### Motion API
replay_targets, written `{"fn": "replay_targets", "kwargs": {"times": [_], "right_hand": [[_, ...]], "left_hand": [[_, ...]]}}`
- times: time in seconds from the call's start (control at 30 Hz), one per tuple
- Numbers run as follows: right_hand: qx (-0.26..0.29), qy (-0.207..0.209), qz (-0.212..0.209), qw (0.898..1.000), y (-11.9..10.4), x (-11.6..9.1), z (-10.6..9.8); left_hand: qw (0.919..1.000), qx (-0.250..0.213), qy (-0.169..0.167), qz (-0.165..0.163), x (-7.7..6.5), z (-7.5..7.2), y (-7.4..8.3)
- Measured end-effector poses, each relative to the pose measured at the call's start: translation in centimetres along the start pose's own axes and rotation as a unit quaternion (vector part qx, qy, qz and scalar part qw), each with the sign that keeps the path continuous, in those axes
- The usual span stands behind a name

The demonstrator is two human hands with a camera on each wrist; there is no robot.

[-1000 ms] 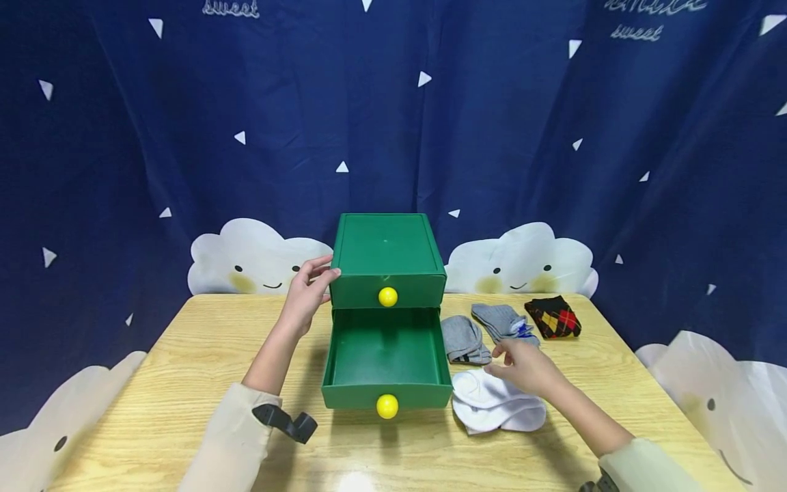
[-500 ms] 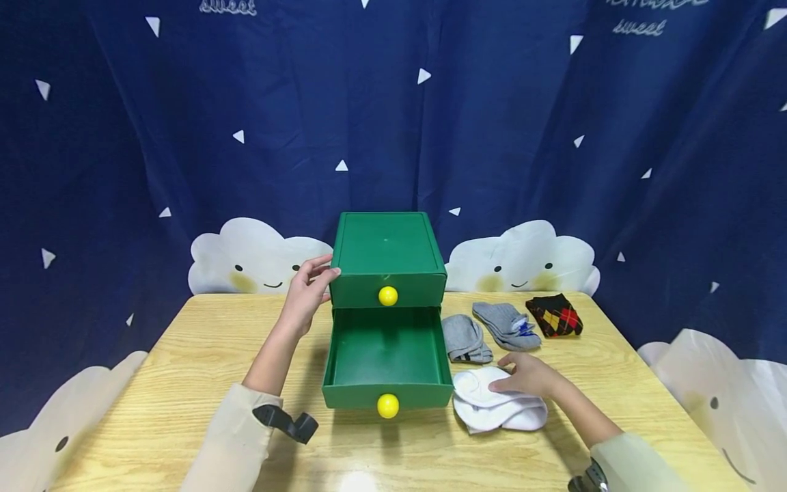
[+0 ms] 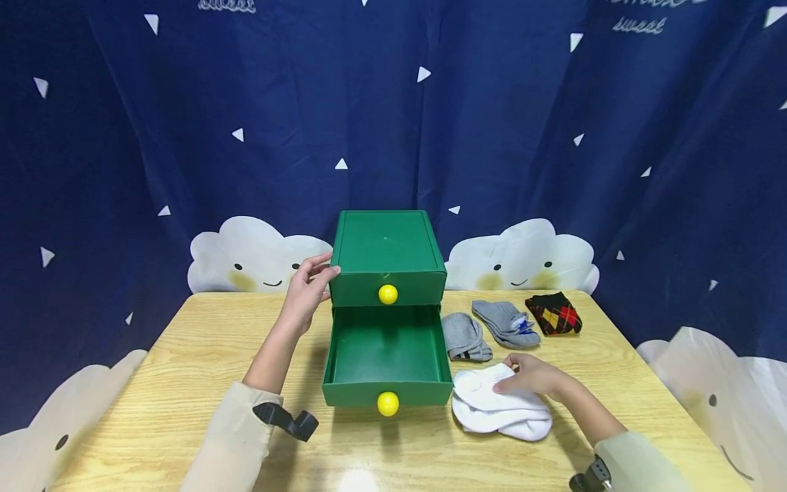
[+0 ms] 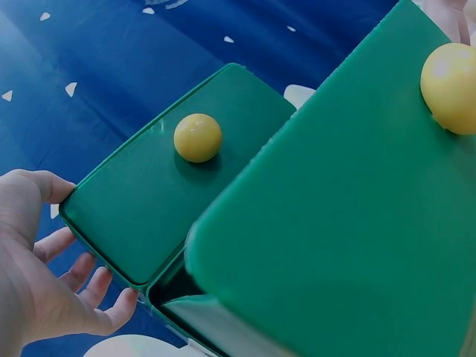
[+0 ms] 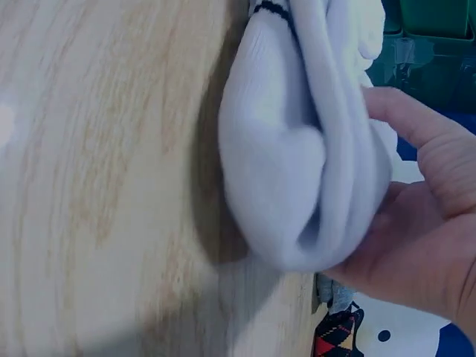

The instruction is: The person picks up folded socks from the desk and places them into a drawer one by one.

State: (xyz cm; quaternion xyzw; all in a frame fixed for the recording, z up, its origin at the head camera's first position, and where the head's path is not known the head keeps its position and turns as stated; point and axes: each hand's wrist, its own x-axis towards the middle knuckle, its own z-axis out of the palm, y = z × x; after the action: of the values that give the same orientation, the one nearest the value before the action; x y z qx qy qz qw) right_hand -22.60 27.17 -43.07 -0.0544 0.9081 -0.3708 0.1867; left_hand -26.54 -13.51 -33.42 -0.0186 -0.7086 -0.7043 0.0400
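In the head view, my right hand (image 3: 535, 379) pinches a folded pair of white socks (image 3: 501, 406) at the right of the open lower drawer (image 3: 387, 393). The right wrist view shows the socks (image 5: 282, 178) bunched between thumb and fingers, a little off the table, with a dark stripe at the top end. My left hand (image 3: 304, 290) rests against the left side of the green two-drawer cabinet (image 3: 387, 242). Up close, its thumb touches the top corner and the other fingers (image 4: 97, 286) lie spread along the side. The upper drawer (image 4: 178, 193) with its yellow knob is closed.
Grey socks (image 3: 464, 336) lie just right of the drawer, and another grey pair (image 3: 504, 322) lies behind them. Folded argyle socks (image 3: 555, 314) are farther right. All stand on a wooden table (image 3: 233, 335) before a dark blue curtain (image 3: 387, 116).
My right hand has come down onto the white socks and taken hold of them, and they have shifted and lifted slightly. My left hand stays at the cabinet.
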Motion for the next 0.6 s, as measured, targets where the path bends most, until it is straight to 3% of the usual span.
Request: {"fn": "replay_targets", "kwargs": {"times": [0.17,0.33,0.6], "right_hand": [[0.080,-0.059,-0.021,0.995,0.3,-0.1,-0.4],[0.200,-0.136,-0.053,0.969,0.3,-0.7,-1.3],[0.235,-0.156,-0.092,0.955,-1.0,-2.1,-3.2]], "left_hand": [[1.0000,-0.001,-0.002,0.001,0.0,0.0,0.1],[1.0000,-0.003,-0.002,0.001,0.0,0.0,0.1],[1.0000,-0.002,-0.005,0.002,0.0,-0.1,0.0]]}}
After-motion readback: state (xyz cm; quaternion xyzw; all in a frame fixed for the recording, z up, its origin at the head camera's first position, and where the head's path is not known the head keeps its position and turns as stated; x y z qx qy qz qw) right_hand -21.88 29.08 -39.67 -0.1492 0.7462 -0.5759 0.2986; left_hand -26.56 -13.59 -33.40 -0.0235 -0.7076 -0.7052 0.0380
